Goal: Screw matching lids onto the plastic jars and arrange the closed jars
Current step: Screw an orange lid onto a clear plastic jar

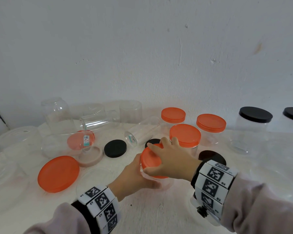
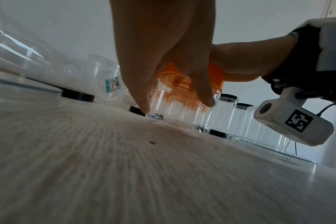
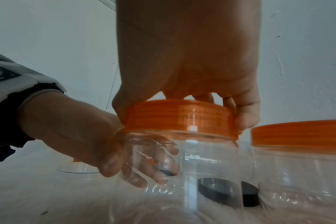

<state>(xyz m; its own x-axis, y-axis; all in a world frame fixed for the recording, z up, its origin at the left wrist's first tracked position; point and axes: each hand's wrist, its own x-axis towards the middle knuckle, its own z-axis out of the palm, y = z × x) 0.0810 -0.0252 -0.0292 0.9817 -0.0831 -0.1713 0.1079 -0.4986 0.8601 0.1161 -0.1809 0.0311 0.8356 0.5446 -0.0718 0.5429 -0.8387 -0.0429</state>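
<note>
A small clear plastic jar [image 1: 167, 183] stands on the white table [image 1: 159, 213] in front of me, with an orange lid [image 1: 150, 160] on its mouth. My left hand [image 1: 135, 176] wraps around the jar's body from the left; its fingers [image 3: 159, 172] show through the clear wall. From above, my right hand [image 1: 172, 161] grips the lid, thumb on the near rim and fingers over the far rim. In the right wrist view the orange lid [image 3: 180, 119] sits level on the jar [image 3: 201, 159]. The left wrist view shows the jar [image 2: 175, 103] resting on the table.
Three closed orange-lidded jars [image 1: 185, 135] stand just behind my hands, and black-lidded jars [image 1: 255, 114] at the far right. Loose black lids [image 1: 115, 148], a large orange lid [image 1: 58, 173] and a beige lid [image 1: 91, 157] lie to the left. Open clear jars [image 1: 98, 121] crowd the back left.
</note>
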